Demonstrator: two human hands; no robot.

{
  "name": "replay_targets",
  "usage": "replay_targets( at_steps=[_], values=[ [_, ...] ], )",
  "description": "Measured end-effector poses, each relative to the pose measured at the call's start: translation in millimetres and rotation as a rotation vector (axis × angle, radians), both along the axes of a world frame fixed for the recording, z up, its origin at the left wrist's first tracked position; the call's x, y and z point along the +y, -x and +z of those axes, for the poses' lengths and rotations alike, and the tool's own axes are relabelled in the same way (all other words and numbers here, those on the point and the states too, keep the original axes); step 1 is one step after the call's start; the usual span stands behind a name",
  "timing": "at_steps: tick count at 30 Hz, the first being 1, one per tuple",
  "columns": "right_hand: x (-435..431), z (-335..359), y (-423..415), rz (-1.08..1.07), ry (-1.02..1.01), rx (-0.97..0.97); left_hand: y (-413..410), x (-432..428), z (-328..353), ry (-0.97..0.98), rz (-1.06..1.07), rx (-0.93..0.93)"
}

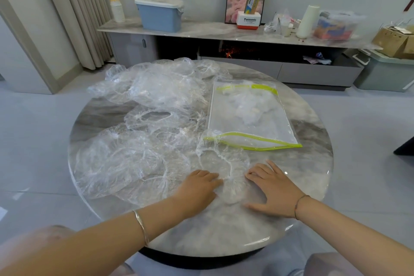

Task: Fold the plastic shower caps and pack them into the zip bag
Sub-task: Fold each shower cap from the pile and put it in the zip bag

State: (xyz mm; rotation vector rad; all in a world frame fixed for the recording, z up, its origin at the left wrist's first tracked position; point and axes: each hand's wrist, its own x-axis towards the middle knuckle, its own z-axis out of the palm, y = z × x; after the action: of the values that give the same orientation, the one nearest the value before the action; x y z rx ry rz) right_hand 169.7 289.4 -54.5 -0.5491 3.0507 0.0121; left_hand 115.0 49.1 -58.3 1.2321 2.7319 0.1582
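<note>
Left grip (197, 190), right (274, 190) flat on cap (226, 163)

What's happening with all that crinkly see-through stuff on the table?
A person is pressing one clear shower cap flat on the round table, with the left hand and the right hand on either side of it. More caps lie loose to the left and behind. The zip bag lies beside them with some crumpled plastic already inside.
</note>
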Motion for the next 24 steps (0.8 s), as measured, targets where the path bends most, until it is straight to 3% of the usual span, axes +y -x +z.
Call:
replay_targets(
  at_steps=[3,8,17,20,24],
  values=[
    [5,-11,2,0.045,0.095,0.095,6,-5,6,-0.105,-0.005,-0.139],
    [0,-11,13,-0.034,0.483,0.092,10,-18,14,-0.384,0.067,-0.463],
    [-14,18,23,-0.624,1.445,-0.057,19,-22,20,-0.754,0.357,-0.549],
    [-12,15,25,-0.709,1.512,-0.055,21,-21,13,-0.666,0.389,-0.526],
    [-15,-1,24,-0.769,1.282,-0.048,22,-22,0,-0.517,0.469,-0.483]
  ],
)
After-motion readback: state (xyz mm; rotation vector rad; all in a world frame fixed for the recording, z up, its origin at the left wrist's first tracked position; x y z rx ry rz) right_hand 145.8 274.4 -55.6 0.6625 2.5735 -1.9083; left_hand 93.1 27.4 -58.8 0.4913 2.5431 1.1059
